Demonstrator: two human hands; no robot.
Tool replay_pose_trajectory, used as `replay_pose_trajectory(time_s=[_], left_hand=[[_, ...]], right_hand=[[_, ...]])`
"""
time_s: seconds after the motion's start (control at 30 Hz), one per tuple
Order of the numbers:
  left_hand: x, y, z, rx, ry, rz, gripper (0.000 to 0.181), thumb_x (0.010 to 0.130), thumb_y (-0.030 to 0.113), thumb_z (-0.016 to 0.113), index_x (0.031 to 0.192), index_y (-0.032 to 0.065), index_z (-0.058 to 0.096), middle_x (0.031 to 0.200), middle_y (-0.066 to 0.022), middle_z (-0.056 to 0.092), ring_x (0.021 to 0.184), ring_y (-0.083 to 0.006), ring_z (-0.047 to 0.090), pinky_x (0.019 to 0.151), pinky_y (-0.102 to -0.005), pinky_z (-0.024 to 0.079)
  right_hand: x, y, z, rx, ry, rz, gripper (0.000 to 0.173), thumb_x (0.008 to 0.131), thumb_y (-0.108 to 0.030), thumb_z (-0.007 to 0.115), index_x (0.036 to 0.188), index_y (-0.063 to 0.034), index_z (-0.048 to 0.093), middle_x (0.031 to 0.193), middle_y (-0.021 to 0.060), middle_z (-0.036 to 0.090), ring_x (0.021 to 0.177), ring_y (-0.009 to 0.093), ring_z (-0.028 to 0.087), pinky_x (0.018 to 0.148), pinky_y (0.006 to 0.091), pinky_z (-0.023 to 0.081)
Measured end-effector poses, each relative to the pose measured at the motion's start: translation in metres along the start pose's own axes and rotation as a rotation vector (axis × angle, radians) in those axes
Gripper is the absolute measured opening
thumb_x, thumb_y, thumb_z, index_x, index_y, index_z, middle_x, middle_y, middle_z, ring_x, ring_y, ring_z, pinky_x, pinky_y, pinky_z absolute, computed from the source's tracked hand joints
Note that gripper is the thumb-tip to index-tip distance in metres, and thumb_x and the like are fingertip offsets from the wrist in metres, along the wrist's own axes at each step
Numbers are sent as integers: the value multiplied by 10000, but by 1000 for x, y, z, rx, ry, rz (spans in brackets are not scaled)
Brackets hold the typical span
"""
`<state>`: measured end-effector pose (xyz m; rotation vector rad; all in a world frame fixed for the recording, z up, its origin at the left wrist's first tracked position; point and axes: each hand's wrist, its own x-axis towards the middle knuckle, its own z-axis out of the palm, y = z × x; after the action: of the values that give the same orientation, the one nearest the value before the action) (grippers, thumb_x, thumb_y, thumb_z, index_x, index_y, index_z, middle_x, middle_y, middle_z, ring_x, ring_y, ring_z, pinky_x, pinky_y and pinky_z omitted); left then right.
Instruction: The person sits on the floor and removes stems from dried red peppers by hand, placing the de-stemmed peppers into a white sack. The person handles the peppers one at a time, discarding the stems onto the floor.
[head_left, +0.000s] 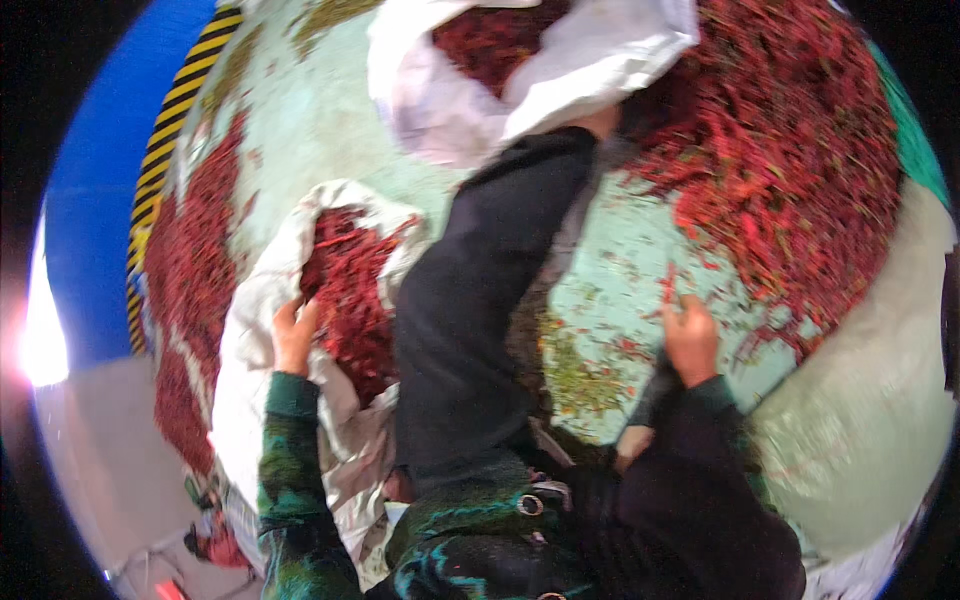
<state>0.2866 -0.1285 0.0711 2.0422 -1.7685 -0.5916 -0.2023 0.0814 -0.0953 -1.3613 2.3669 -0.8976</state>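
A white woven sack (251, 322) stands at my left side, its mouth open on dried red chilli peppers (349, 277). My left hand (295, 330) grips the sack's rim near the peppers. On the right, my right hand (691, 337) pinches a slim red chilli pepper (667, 283) that points away from me, over the pale green floor (615, 247). Beyond that hand spreads a large heap of red chilli peppers with stems (787, 150). My legs in dark trousers lie between the two hands.
A second white sack (442, 112) with red peppers stands at the top centre. Stems and green bits (585, 367) litter the floor between my legs. Another pepper pile (202, 247) runs along the left, by a black-and-yellow striped edge (169, 120). A pale sheet (847, 420) lies at the right.
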Motion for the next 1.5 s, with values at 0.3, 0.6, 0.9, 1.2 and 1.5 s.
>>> replay_pose_trajectory(time_s=[0.3,0.6,0.9,1.2,1.5], left_hand=[[-123,212,134,-606,-415,438,92,859,72,563,901,9,616,820,-45,601,748,-90,543,695,-232,451],[-163,189,261,-813,-861,-160,247,883,189,572,973,-41,573,819,-29,610,764,-81,537,674,-228,448],[-160,173,267,-929,-1017,-389,204,908,226,533,865,28,561,792,-59,621,655,-130,608,573,-243,494],[-160,178,263,-715,-1112,-59,256,927,207,500,750,21,504,585,2,502,478,-63,470,439,-221,378],[-154,181,260,-590,-1047,125,246,918,140,493,718,-1,467,530,-32,426,499,-91,391,450,-278,355]], right_hand=[[24,0,16,-323,-175,152,218,779,-206,557,845,1,529,796,211,576,724,380,576,612,486,450],[-6,-36,-17,675,-553,283,85,776,-65,628,816,-24,565,698,-6,548,655,53,494,573,240,421],[8,-30,-11,554,-280,217,162,810,-147,598,799,14,588,629,90,578,589,105,534,543,289,439],[14,-51,3,942,-669,452,148,808,-108,611,811,40,616,698,9,602,640,56,503,569,234,426],[5,-68,-8,614,-295,48,122,810,-72,616,726,10,579,670,-6,561,600,49,468,523,243,382]])
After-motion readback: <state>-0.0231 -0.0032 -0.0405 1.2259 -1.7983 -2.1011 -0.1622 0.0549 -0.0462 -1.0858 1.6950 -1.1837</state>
